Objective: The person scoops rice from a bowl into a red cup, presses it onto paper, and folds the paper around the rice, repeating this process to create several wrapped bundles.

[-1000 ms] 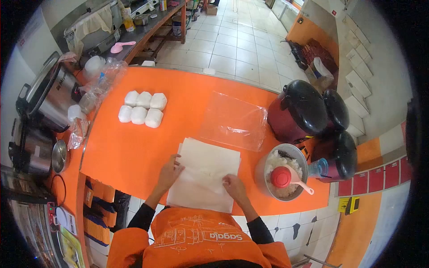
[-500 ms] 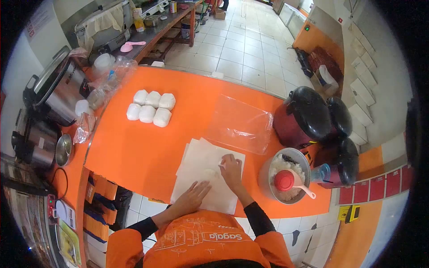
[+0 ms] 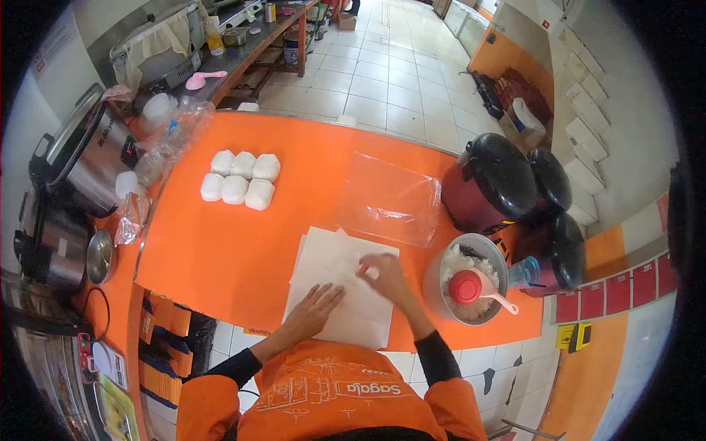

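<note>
A stack of white paper sheets (image 3: 353,323) lies on the orange table in front of me. My left hand (image 3: 315,307) rests flat on the left part of the stack, fingers stretched out. Over the right part is my right hand (image 3: 384,276), slightly blurred, with its fingers curled in towards the thumb; what they hold, if anything, is too small to make out. To the right stands a metal pot (image 3: 435,283) of white rice, holding a pink rice paddle (image 3: 494,295) and a red-topped round thing (image 3: 464,287).
Several white wrapped packs (image 3: 235,189) sit grouped at the back left of the table. A clear plastic bag (image 3: 390,198) lies beyond the paper. Dark-lidded rice cookers (image 3: 500,176) stand on the right, near a blue cup (image 3: 523,272). Steel cookers (image 3: 95,154) line the left side.
My right hand has shifted slightly and its fingers have curled and blurred over the paper. My left hand stays flat on the stack. The whole view has shifted a little.
</note>
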The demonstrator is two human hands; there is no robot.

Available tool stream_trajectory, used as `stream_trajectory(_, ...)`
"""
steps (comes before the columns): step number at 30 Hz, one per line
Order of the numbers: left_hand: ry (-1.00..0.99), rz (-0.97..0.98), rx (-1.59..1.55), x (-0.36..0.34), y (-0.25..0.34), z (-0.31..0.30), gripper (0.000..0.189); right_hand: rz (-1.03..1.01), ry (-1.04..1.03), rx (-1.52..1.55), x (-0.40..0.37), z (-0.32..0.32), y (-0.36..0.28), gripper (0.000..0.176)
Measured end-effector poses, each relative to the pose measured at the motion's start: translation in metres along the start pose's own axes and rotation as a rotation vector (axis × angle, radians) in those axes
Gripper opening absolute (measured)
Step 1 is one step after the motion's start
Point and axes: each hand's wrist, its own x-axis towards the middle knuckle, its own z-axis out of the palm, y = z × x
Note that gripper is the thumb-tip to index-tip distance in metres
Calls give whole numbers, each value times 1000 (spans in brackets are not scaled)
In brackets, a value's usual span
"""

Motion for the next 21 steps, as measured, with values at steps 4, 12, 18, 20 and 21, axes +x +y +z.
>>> stream_trajectory(4, 79, -33, -220, -3, -9, 16, 51, 29, -177, -321, -56, 40, -54, 18)
stream_trajectory(12, 369, -214, -577, 49, -74, 7, 34, -67, -8, -363, -103, 84, -51, 44)
stream_trajectory(18, -74, -328, -1040, 64, -163, 43, 38, -35, -40, -297, -107, 75, -48, 56)
stream_trajectory(20, -18, -376, -1054, 61, -171, 49, 42, -49, -54, -285, -106, 65, -52, 58)
stream_trajectory(21, 21, -350, -1027, 57, -165, 38, 45, -56, -62, -277, -106, 61, -53, 59)
